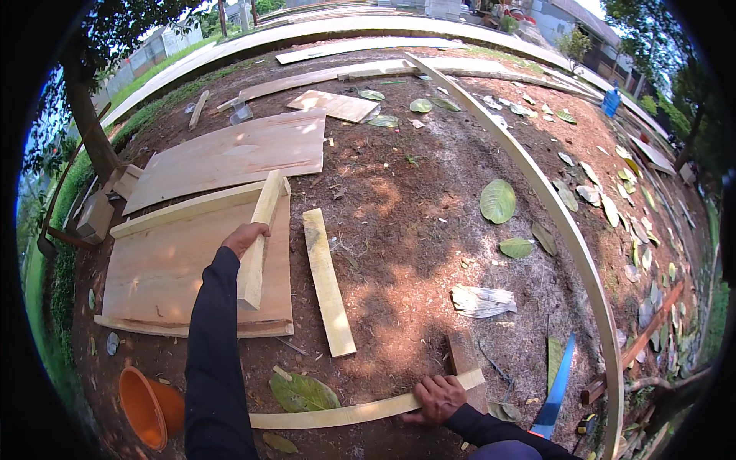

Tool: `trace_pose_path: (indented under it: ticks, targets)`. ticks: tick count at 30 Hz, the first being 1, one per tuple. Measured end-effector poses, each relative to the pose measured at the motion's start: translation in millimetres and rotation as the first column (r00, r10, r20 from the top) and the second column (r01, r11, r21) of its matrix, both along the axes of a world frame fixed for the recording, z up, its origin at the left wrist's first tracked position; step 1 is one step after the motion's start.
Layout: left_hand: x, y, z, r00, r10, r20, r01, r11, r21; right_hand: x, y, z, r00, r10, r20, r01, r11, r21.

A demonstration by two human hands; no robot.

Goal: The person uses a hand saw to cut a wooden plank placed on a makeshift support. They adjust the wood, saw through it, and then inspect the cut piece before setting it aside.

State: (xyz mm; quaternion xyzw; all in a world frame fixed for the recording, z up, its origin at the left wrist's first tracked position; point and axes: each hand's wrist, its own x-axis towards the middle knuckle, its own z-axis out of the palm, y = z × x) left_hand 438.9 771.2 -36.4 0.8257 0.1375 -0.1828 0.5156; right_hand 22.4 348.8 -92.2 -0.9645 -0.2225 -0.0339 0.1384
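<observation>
My left hand [245,238] is closed around a short, pale wooden batten [254,282], which it holds over a plywood panel [176,264] on the left. Pale battens run along the panel's far edge [184,208] and near edge [142,327]. Low in the view, my right hand [441,399] grips a longer wooden strip [330,418] close to its right end. That end lies over a dark brown wood block [462,354]. Between my arms, another loose batten [330,284] rests on the soil.
At lower left stands an orange bucket [146,406]. A blue-bladed handsaw [556,391] and a tape measure [586,424] lie at lower right. One long batten [548,188] crosses the right side. Farther off are plywood sheets [238,153], fallen leaves [498,201] and a blue bottle [611,101].
</observation>
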Motion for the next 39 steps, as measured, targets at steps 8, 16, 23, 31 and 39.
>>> trace_pose_path:
  ticks: [8, 16, 23, 31, 39]
  targets:
    - [-139, -42, 22, 0.951, -0.039, 0.308, 0.060, 0.996, -0.060, 5, -2, -11, 0.988, -0.023, -0.153, 0.018, 0.999, -0.035]
    - [-281, -109, 47, 0.812, -0.476, 0.338, 0.386, 0.872, 0.299, -3, -19, -9, 0.996, 0.081, -0.023, -0.079, 0.995, 0.062]
    - [-353, -134, 35, 0.773, -0.601, 0.200, 0.439, 0.736, 0.515, -65, -41, 0, 0.960, -0.254, 0.119, 0.196, 0.911, 0.362]
    - [-378, -128, 11, 0.750, -0.649, 0.133, 0.491, 0.679, 0.545, -51, -82, -18, 0.916, -0.357, 0.184, 0.348, 0.934, 0.081]
    - [-344, -74, 52, 0.693, -0.706, 0.145, 0.603, 0.679, 0.419, -68, -104, -9, 0.964, -0.259, 0.061, 0.237, 0.941, 0.241]
